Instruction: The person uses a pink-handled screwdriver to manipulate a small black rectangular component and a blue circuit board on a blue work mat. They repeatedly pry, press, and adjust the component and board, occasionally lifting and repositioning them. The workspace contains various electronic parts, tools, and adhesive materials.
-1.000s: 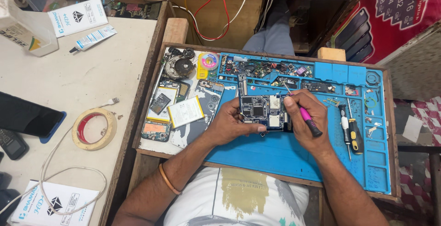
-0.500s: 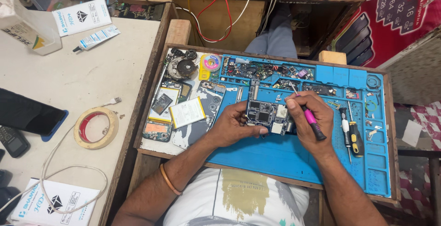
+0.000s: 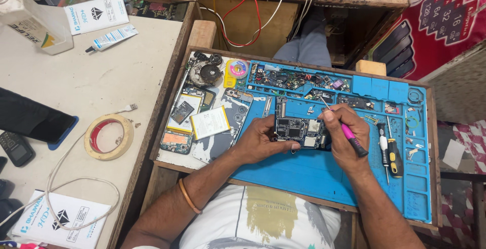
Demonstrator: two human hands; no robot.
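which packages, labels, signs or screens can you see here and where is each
White flat box: table top left, black diamond mark.
Second white box: bottom left, under a cable.
Glue tube: white and blue, beside the first box.
Red poster: top right.
Dark phone: left edge, screen off.

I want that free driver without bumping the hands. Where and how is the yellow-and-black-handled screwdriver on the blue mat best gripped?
Grip the yellow-and-black-handled screwdriver by its thick handle, probably coming from the right, away from the right hand. It lies flat on the blue mat, thin shaft pointing away from the person, beside a slimmer driver; the handle is its broadest part.
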